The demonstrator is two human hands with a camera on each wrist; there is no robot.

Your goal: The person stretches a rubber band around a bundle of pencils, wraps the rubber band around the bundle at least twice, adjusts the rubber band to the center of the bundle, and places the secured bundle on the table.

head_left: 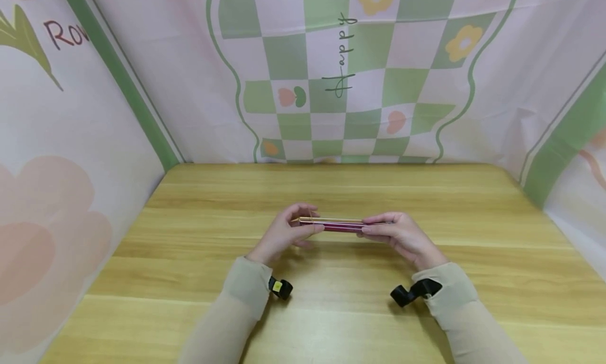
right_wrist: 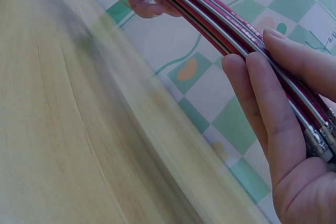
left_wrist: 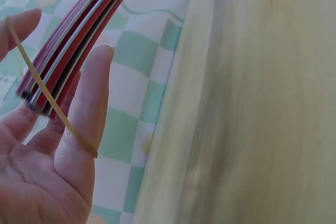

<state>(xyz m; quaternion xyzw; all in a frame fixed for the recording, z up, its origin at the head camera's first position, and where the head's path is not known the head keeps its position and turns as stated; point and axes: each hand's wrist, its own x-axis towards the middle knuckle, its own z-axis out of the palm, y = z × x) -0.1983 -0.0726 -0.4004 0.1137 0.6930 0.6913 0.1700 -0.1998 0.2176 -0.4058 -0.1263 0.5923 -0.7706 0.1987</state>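
Observation:
A bundle of red-and-dark striped pencils [head_left: 338, 227] is held level above the table between both hands. My right hand [head_left: 409, 240] grips it near its right end, thumb on one side and fingers on the other. Metal-ferruled ends [right_wrist: 317, 142] of the pencils lie by the right palm. A thin tan rubber band [left_wrist: 59, 112] is stretched across spread fingers of my left hand [head_left: 279, 235]. The other pencil ends lie between those fingers, behind the band in the left wrist view. Whether the band passes fully round the bundle is hidden.
The wooden table [head_left: 331, 322] extends under both hands. A green-and-white checked cloth [head_left: 326, 95] hangs behind it, and printed cloth walls stand on the left and right. Black wrist cameras [head_left: 402, 295] hang from both cuffs.

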